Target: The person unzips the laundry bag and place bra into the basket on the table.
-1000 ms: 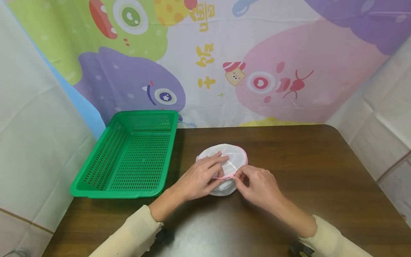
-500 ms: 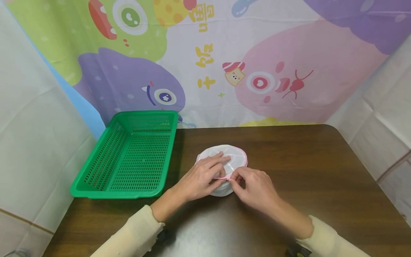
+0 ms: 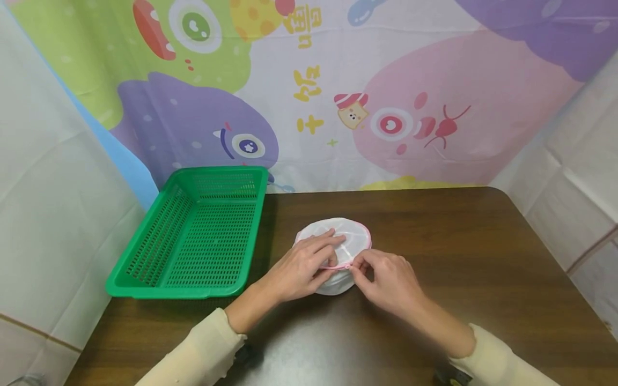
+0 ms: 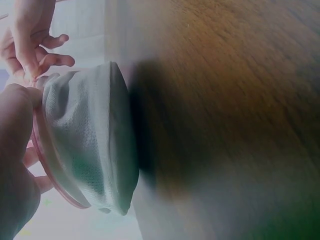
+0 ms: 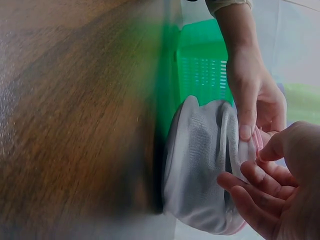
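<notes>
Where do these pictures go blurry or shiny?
Head view: mostly sharp, with pale glare on the near part of the table; left wrist view: soft dark shadow on the table beside the mesh bag's base, table blurred around it; right wrist view: table smeary near the green basket, with a soft green tint there, while the bag's mesh reads more clearly.

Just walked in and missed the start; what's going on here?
Someone's left hand grips the pink edge of a round white mesh bag, some fingers resting on its top. The right hand pinches the same edge close by, at what looks like a zip pull. The bag sits on a brown table, with a green basket to its left.
</notes>
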Tool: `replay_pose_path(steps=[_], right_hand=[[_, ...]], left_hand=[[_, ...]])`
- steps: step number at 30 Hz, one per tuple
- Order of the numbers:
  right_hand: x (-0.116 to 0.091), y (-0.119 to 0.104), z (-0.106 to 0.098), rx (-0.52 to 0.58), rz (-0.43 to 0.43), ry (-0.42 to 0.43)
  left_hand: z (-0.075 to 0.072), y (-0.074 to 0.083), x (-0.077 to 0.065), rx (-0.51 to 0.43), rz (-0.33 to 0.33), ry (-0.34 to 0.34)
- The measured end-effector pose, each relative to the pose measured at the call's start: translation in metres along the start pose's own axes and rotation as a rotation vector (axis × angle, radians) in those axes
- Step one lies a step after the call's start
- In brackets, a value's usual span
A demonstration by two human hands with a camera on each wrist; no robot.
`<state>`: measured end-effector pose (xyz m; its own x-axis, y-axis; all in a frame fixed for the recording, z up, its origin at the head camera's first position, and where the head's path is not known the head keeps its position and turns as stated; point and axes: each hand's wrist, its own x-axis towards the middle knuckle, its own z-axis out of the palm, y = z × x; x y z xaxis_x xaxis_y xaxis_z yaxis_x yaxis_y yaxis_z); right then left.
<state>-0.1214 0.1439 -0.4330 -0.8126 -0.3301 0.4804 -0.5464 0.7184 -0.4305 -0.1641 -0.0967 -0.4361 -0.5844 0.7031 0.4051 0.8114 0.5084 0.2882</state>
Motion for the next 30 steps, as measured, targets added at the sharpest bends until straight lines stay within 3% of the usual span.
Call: replay_pose_path(steps=[10,17,30], right_hand=[[-0.0005,-0.0026,0.0009,0.009,0.010,-0.032],[0.0011,-0.0069,0.0030,0.014,-0.012,-0.025],[0.0007,-0.0034,0.0049,0.017,-0.023,-0.021]], left_hand=[[0.0014,0.0000,-0.0008,0.005,-0.001,0.020],[0.0032,0.0011,0.0021,0.025,0.042,0.059],[0.0049,0.0001,0.0023,0.020,0.056,0.055]])
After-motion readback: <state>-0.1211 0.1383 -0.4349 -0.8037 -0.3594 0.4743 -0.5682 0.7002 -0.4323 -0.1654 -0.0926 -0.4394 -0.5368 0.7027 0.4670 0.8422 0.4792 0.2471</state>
